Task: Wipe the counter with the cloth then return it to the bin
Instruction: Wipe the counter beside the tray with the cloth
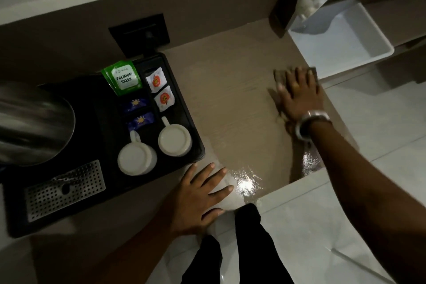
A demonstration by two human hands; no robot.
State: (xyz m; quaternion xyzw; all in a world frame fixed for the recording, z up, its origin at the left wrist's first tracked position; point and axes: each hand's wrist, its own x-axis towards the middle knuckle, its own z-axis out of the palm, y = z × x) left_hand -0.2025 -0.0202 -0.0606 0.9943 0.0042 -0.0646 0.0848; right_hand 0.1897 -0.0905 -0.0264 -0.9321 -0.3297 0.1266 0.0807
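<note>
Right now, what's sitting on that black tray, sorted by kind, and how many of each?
White mugs, upside down: 2
Green tea packet: 1
White sachets with an orange mark: 2
Blue sachets: 2
Steel kettle: 1
Total: 8

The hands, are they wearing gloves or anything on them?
No gloves. Both the left hand and right hand are bare, with no sleeves showing on the arms. The right wrist wears a silvery watch with a shiny band.
</note>
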